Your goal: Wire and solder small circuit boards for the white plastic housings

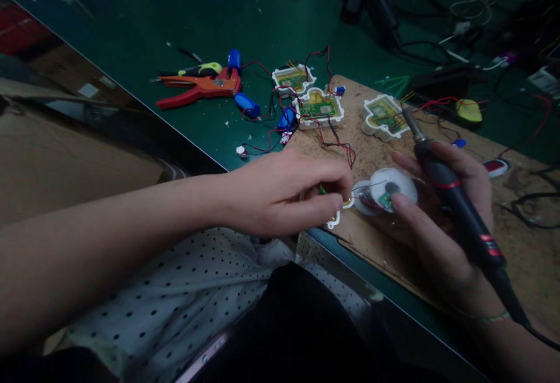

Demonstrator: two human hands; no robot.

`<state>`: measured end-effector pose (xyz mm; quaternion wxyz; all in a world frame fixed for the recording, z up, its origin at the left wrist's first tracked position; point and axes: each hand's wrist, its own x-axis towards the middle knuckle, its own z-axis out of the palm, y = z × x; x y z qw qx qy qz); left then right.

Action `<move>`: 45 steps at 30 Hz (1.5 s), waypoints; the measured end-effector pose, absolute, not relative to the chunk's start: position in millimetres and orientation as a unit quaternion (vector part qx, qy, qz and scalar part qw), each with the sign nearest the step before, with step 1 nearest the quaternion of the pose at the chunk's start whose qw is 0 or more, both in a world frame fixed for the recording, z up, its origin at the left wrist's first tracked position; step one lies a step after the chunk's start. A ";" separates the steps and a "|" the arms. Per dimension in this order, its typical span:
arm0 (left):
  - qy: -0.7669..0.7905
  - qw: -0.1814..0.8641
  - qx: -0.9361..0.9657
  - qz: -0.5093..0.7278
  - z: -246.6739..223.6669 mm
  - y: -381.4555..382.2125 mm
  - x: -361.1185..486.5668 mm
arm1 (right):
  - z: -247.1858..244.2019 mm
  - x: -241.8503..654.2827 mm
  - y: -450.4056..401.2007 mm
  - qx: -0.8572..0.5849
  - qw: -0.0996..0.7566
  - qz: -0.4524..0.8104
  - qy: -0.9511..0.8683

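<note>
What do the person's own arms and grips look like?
The left arm and right arm show no sleeve along the forearm. The left grip and right grip are hands without gloves. A thin yellowish-green band crosses the right wrist; the left shows none.

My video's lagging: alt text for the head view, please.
The right hand holds a soldering iron, thumb by a small green circuit board, while the left hand covers part of a white housing. Beyond lie three more white housings and orange cutters.

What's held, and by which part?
Right grip: soldering iron, by its black handle; small green board at the thumb tip, hold unclear. Left grip: cannot tell.
</note>
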<state>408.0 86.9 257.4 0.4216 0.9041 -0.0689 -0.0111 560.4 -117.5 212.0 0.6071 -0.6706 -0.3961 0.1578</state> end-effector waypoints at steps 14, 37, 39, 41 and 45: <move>0.054 0.484 0.870 0.079 239.6 60.7 427.2 | 213.0 558.9 -117.0 -0.669 0.611 0.162 -0.392; 0.041 0.466 0.879 0.093 242.2 41.2 433.4 | 208.7 561.9 -120.3 -0.668 0.604 0.159 -0.404; 0.041 0.453 0.885 0.098 242.6 41.0 433.0 | 208.5 561.8 -120.8 -0.668 0.605 0.162 -0.402; 0.040 0.452 0.885 0.099 242.9 40.9 432.7 | 207.7 562.0 -121.2 -0.666 0.608 0.162 -0.400; 0.059 0.469 0.876 0.101 242.3 40.6 433.9 | 205.5 562.9 -121.4 -0.661 0.612 0.162 -0.402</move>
